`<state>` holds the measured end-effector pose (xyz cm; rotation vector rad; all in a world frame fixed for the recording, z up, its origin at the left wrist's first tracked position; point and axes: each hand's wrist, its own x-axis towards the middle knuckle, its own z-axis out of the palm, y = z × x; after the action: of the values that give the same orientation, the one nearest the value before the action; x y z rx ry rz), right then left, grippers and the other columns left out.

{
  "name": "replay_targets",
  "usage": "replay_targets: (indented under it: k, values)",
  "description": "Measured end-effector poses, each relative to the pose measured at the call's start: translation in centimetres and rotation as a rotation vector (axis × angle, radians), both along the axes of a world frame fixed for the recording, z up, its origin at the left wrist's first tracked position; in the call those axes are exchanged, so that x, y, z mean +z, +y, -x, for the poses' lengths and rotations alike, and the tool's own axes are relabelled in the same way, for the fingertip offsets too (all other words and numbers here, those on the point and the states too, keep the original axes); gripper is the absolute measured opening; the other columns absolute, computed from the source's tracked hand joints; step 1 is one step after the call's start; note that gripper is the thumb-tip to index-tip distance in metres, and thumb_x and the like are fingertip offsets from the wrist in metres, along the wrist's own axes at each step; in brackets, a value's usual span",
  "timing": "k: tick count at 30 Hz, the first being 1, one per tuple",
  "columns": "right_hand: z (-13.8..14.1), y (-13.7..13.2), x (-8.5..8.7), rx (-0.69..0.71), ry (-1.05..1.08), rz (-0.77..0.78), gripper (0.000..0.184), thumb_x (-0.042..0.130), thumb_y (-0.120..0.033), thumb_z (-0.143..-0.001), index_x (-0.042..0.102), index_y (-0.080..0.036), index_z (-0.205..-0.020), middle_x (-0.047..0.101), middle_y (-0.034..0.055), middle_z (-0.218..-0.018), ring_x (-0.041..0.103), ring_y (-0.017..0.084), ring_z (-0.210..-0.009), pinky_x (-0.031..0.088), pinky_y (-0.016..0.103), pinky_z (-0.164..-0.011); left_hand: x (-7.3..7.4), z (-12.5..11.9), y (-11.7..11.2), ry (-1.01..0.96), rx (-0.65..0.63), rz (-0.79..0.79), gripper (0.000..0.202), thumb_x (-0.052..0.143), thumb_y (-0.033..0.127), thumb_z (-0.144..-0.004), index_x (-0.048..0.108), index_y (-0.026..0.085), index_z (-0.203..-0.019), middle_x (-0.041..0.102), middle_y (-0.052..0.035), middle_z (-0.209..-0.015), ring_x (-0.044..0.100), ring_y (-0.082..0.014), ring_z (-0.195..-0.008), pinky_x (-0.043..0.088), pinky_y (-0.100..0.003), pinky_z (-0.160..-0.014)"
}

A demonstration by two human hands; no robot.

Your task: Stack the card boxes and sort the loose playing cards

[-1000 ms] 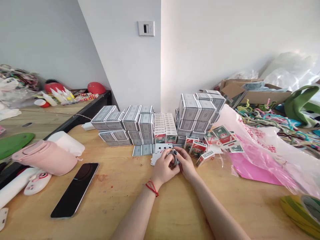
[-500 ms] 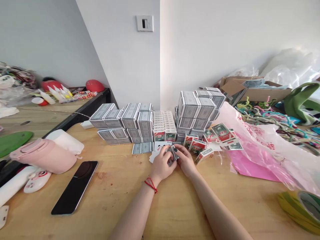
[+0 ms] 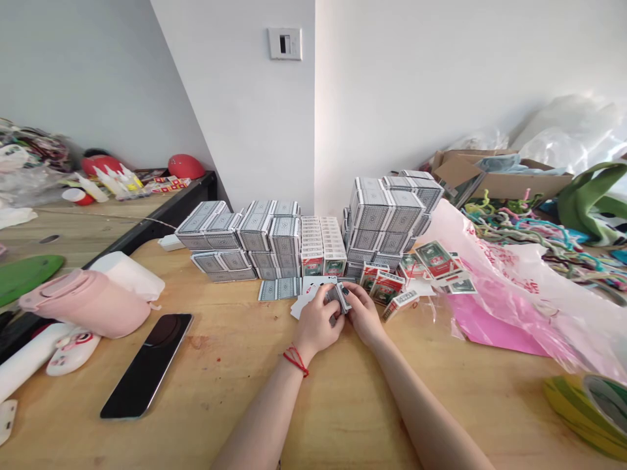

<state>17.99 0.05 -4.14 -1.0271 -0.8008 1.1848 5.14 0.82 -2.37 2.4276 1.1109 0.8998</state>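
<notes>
My left hand and my right hand meet over the wooden table, both closed round a small deck of playing cards held between them. A red string bracelet sits on my left wrist. Loose cards lie face up on the table just behind my hands. Beyond them stand stacks of grey patterned card packs on the left, a taller stack on the right, and red and green card boxes in between.
A black phone lies at the left, beside a pink bottle and a white roll. Scattered card boxes rest by a pink plastic bag. A cardboard box and coloured cords fill the right.
My hands have shifted slightly away from me with the deck and keep working it between the fingers. Nothing else on the table has moved.
</notes>
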Motion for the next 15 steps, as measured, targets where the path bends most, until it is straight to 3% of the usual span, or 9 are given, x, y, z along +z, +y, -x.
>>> replay_targets:
  k: [15]
  values:
    - [0.08,-0.08,0.22,0.006,-0.107,0.007,0.031,0.064,-0.039,-0.066,0.06,-0.023,-0.092,0.062,0.0034,-0.092,0.057,0.019,-0.083,0.046,0.031,-0.072,-0.37,-0.19,0.05,-0.124,0.035,0.044,0.014,0.05,0.008,-0.066,0.044,0.016,-0.056,0.046,-0.004,-0.118,0.046,-0.0061,-0.057,0.043,-0.027,-0.06]
